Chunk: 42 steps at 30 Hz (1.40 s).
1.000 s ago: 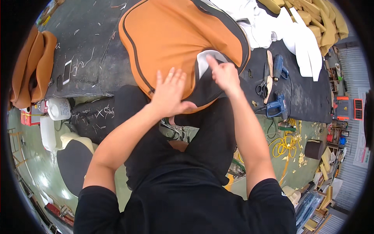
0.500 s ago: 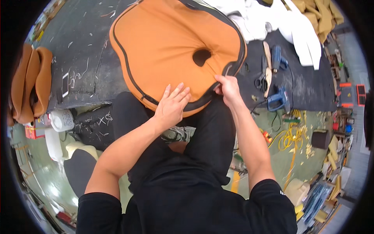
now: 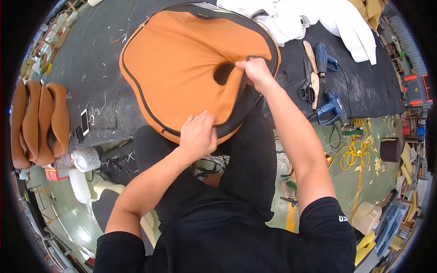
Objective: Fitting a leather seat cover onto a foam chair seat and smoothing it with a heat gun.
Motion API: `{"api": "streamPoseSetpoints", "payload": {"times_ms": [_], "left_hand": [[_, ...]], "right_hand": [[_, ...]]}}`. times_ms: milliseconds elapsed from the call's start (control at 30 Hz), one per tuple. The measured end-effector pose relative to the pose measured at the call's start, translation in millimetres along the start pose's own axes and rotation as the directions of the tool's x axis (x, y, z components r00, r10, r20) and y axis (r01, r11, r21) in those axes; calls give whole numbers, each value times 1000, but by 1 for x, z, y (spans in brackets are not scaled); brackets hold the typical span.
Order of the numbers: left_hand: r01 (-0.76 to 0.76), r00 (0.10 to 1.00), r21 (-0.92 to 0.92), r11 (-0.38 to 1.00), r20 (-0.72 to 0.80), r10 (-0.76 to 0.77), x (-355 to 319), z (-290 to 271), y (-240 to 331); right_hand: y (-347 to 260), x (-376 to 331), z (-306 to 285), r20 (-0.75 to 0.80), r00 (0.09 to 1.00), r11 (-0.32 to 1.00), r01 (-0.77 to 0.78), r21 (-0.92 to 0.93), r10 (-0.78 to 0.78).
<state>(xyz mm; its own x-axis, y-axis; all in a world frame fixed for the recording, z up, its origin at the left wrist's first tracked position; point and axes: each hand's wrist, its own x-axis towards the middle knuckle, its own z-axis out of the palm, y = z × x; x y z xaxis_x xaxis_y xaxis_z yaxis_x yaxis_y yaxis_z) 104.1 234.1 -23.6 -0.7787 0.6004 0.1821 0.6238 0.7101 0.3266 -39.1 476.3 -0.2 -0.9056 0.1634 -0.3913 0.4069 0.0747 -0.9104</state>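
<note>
An orange seat cushion cover (image 3: pixel 173 68) with a black zipper edge lies across the table's near edge and over my lap. A dark round hole (image 3: pixel 224 73) opens in it, right of the middle. My right hand (image 3: pixel 256 73) pinches a fold of the orange cover just right of that hole, lifting its edge off the black band (image 3: pixel 243 107). At the near rim my left hand (image 3: pixel 199 135) has bent fingers on the cover, and its thumb side is at the black edge. The fingertips there are slightly blurred.
Scissors (image 3: pixel 307 91), two blue heat guns (image 3: pixel 321 59) (image 3: pixel 333 107) and wooden-looking strips lie right on the dark table. White fabric (image 3: pixel 291 18) is heaped at the back. Left are stacked orange-brown pads (image 3: pixel 43 123), a phone (image 3: pixel 84 122) and white jugs (image 3: pixel 86 159). A yellow cable (image 3: pixel 357 152) coils on the floor.
My right hand has moved up and away, pulling the cover's right edge toward the hole. My left hand's fingers, flat before, are now bent. The view has shifted slightly.
</note>
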Motion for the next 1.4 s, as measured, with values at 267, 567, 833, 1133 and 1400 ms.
{"api": "streamPoseSetpoints", "payload": {"times_ms": [267, 567, 833, 1133, 1400], "left_hand": [[521, 834, -82, 849, 260, -487, 176, 1, -12], [510, 848, -692, 511, 302, -436, 193, 31, -83], [33, 999, -3, 999, 32, -33, 168, 7, -13], [-99, 992, 200, 975, -60, 113, 135, 50, 29], [-80, 982, 306, 949, -141, 128, 105, 59, 34]], "right_hand": [[2, -11, -4, 73, 997, 988, -15, 155, 4], [69, -33, -13, 338, 642, 294, 673, -679, -689], [69, -35, 0, 462, 745, 49, 549, -835, -482], [39, -24, -27, 18, 1000, 965, 7, 261, -12], [90, 17, -64, -267, 942, 974, 165, -157, -202]]}}
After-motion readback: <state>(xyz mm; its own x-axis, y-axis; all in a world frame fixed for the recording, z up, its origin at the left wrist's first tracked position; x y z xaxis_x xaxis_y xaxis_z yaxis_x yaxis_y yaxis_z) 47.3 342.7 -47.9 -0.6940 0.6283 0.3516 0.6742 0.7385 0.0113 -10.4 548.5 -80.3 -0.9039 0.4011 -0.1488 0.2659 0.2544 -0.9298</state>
